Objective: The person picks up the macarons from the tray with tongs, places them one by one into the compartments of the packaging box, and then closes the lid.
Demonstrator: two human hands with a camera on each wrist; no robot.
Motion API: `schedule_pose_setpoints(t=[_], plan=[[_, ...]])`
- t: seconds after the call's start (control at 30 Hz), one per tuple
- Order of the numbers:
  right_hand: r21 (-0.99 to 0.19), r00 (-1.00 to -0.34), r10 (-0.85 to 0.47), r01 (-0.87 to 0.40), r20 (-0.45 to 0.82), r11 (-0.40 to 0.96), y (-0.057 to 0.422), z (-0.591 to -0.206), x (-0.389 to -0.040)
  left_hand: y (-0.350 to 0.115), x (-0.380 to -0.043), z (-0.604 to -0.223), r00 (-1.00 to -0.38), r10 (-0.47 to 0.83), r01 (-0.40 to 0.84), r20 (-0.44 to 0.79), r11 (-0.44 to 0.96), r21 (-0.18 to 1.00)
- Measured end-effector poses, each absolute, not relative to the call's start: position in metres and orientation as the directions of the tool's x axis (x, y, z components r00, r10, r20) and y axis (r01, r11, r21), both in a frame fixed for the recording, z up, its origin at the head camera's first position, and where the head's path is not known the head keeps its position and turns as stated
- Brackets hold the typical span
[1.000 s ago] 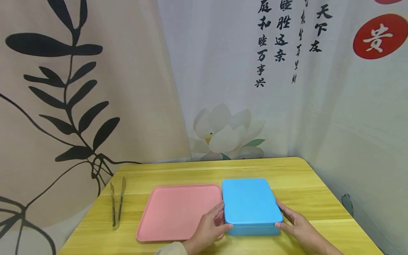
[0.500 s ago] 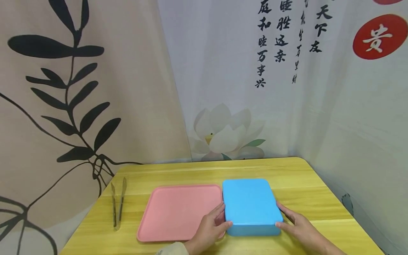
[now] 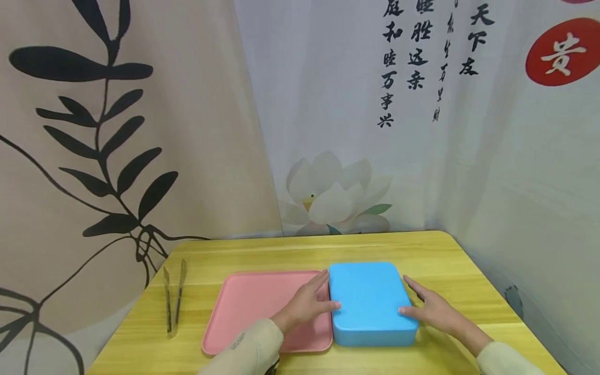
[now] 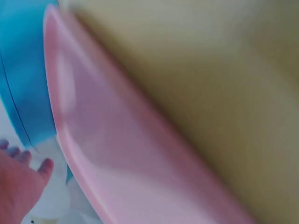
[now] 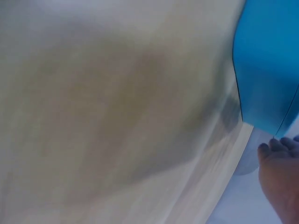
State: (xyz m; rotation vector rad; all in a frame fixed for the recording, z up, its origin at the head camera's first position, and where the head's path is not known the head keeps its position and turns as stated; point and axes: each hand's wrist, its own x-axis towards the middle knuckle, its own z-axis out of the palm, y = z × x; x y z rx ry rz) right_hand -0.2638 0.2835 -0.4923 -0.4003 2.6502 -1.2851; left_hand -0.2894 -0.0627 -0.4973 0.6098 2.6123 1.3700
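A blue rectangular box (image 3: pixel 367 299) with a flat top and rounded corners sits on the wooden table. A seam line runs along its side in both wrist views. At its left side is my left hand (image 3: pixel 305 303), fingers stretched forward and the thumb over the top edge. Beyond the right side, my right hand (image 3: pixel 435 311) spreads its fingers, with its thumb tip right at the box's edge. Under the left hand and forearm lies a pink tray (image 3: pixel 258 307), its right rim against the box. In the right wrist view, the right hand's fingertips (image 5: pixel 275 144) appear just past the box (image 5: pixel 266 60).
Metal tongs (image 3: pixel 177 302) lie at the left of the wooden table (image 3: pixel 473 291). A curtain (image 3: pixel 211 130) with printed leaves, a lotus and characters hangs right behind the table's far edge.
Both hands have let go of the box's sides and slid forward, fingers straighter and forearms further in view. The box and tray stay in place; the view has shifted slightly.
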Motion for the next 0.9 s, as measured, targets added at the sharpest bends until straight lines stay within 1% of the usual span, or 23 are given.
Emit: schedule_pose_setpoints(t=[0.1, 0.27, 0.47, 0.63, 0.77, 0.9], plan=[[-0.770, -0.945, -0.322, -0.158, -0.064, 0.618, 0.282, -0.493, -0.273, -0.063, -0.300, -0.498, -0.885, 0.464, 0.332, 0.039, 0.571, 0.751], [-0.786, -0.936, -0.339, -0.138, -0.095, 0.602, 0.282, -0.495, -0.280, -0.065, -0.306, -0.500, -0.862, 0.507, 0.375, 0.018, 0.612, 0.696], [-0.808, -0.929, -0.351, -0.119, -0.114, 0.577, 0.280, -0.497, -0.281, -0.068, -0.306, -0.501, -0.856, 0.517, 0.395, 0.024, 0.622, 0.676], [-0.823, -0.924, -0.368, -0.127, -0.105, 0.553, 0.282, -0.498, -0.280, -0.069, -0.305, -0.503, -0.843, 0.538, 0.405, 0.027, 0.600, 0.690], [-0.824, -0.918, -0.387, -0.151, -0.088, 0.546, 0.284, -0.498, -0.280, -0.069, -0.306, -0.505, -0.843, 0.538, 0.399, 0.018, 0.601, 0.693], [-0.802, -0.920, -0.387, -0.184, -0.063, 0.568, 0.282, -0.496, -0.282, -0.068, -0.308, -0.503, -0.846, 0.532, 0.409, 0.026, 0.617, 0.672]])
